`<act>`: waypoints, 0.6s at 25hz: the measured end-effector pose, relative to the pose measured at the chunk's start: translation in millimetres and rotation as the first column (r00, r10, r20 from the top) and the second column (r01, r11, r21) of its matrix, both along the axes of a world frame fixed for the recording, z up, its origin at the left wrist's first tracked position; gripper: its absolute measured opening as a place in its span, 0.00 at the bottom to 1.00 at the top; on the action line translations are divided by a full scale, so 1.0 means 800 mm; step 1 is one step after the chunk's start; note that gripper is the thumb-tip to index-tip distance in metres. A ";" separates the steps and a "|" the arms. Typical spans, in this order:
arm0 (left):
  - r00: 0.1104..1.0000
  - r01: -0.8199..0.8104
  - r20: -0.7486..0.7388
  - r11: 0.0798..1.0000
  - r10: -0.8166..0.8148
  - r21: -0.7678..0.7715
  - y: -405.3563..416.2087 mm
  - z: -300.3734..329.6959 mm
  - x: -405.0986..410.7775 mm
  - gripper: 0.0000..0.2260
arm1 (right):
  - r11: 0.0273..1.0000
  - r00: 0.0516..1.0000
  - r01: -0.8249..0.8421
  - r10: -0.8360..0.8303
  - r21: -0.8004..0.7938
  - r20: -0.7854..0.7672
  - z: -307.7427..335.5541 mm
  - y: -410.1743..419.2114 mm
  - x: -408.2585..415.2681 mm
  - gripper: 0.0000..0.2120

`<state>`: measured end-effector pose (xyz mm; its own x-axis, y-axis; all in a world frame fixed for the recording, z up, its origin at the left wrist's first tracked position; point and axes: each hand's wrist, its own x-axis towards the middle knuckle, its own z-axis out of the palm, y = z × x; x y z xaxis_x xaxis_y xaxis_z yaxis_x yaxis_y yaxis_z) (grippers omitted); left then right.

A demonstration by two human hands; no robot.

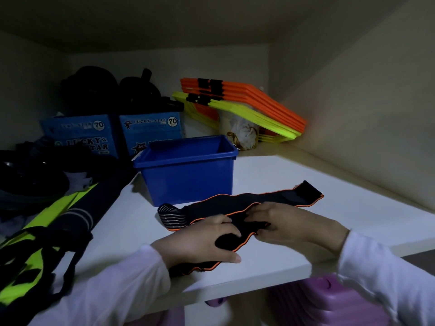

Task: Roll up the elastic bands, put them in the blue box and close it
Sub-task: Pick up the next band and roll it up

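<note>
At the left lie dark clothes and a yellow-green strap (47, 222), hard to make out. The left hand (202, 243) curls around the black elastic band (237, 208). Behind stands the open blue box (188, 170). The right hand (289, 222) pinches the band, its fingertips partly hidden.

Bare hands — long white sleeves (131, 285).

Single head-worn wide-angle view, looking forward and down, close over white shelf (270, 175) inside cupboard; no second view.
</note>
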<state>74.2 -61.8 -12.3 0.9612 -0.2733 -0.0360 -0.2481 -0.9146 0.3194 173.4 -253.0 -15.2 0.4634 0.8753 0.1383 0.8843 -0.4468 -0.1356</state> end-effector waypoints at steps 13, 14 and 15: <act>0.999 0.009 0.032 1.000 -0.009 0.002 0.002 -0.005 0.008 0.19 | 0.998 0.973 0.053 -0.062 0.046 0.223 -0.012 0.004 -0.017 0.15; 0.999 0.004 0.041 1.000 -0.004 0.001 0.000 -0.004 0.007 0.19 | 0.995 0.965 0.061 -0.078 0.077 0.251 -0.015 0.005 -0.019 0.14; 0.998 -0.005 0.059 1.000 0.005 0.006 -0.002 -0.003 0.006 0.20 | 0.991 0.960 0.074 -0.101 0.110 0.261 -0.016 0.006 -0.021 0.14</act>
